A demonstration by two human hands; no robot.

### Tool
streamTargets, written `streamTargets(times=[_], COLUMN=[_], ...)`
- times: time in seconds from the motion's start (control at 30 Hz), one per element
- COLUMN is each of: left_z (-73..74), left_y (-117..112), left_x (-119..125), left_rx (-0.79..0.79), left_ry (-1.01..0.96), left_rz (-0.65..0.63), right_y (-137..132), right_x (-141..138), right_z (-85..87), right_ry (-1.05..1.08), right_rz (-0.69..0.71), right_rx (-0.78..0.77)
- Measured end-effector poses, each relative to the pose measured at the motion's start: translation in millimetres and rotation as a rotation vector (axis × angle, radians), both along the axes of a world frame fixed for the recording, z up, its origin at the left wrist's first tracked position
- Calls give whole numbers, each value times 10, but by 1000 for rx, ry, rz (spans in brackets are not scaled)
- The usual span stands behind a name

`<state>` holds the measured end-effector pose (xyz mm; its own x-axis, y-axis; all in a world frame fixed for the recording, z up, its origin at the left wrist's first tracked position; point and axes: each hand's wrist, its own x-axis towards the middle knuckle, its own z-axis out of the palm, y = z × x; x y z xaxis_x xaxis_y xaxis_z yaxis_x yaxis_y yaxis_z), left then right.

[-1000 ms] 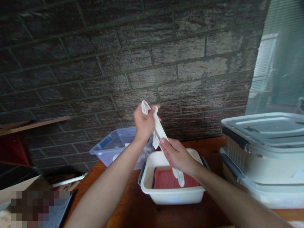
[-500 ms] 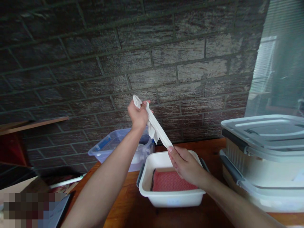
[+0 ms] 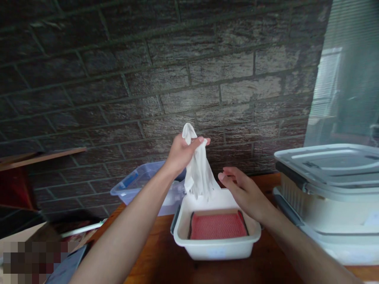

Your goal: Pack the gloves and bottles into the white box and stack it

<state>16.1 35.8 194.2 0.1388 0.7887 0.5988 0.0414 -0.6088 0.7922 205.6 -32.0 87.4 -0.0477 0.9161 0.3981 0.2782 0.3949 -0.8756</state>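
Observation:
White gloves (image 3: 199,169) hang limp from my left hand (image 3: 185,152), gripped between thumb and fingers, with a cuff-like fold poking up above the thumb. Their thin, finger-like ends dangle over the back edge of a white plastic tub (image 3: 217,244). My right hand (image 3: 241,191) is beside the tub's right rim, fingers curved and apart, holding nothing. In the tub lies a folded red textured cloth (image 3: 217,227) with dark edges.
Behind the tub at left stands a translucent blue-purple bin (image 3: 130,189) with pale items inside. Two stacked lidded storage boxes (image 3: 331,209) stand at right on the wooden table (image 3: 154,256). A brick wall (image 3: 166,79) rises close behind.
My right hand has let go of the gloves' lower end and moved right. The gloves, stretched between both hands before, now hang from my left hand, which has shifted slightly right.

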Motion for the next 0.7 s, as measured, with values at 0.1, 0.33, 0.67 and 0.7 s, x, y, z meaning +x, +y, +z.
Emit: streamTargets(times=[0.1, 0.33, 0.67, 0.7], left_z=[-18, -165, -331, -337], left_y=[-187, -326, -205, -204], left_x=[10, -57, -115, -122], left_rx=[-113, -283, -411, -413], left_ry=[127, 143, -280, -280], left_rz=[-119, -236, -156, -134], right_y=[150, 320, 292, 293], right_x=[-134, -308, -160, -140], right_z=[196, 380, 320, 327], right_ry=[150, 403, 538, 555], right_rz=[93, 500, 302, 283], right_rx=[53, -84, -91, -92])
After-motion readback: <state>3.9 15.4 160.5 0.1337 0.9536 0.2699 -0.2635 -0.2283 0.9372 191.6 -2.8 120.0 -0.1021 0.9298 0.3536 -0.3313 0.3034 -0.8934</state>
